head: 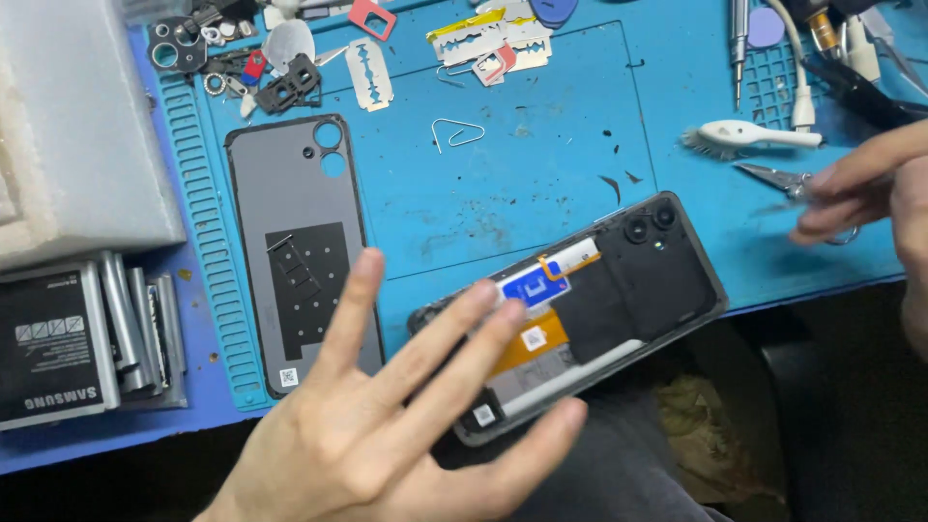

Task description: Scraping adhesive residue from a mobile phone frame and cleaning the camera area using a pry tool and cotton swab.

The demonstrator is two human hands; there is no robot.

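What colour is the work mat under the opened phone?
The mat is bright blue, with scuffs and dark specks, seen clearly in the head view.

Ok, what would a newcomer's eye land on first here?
Probably the opened phone at the blue mat's near edge, its insides exposed, with the left hand spread over its lower end. Beside it lies the removed grey back cover. At far right, the right hand is at small scissors.

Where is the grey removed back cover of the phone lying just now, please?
In the head view, the grey back cover lies inner side up on the blue work mat, left of the opened phone.
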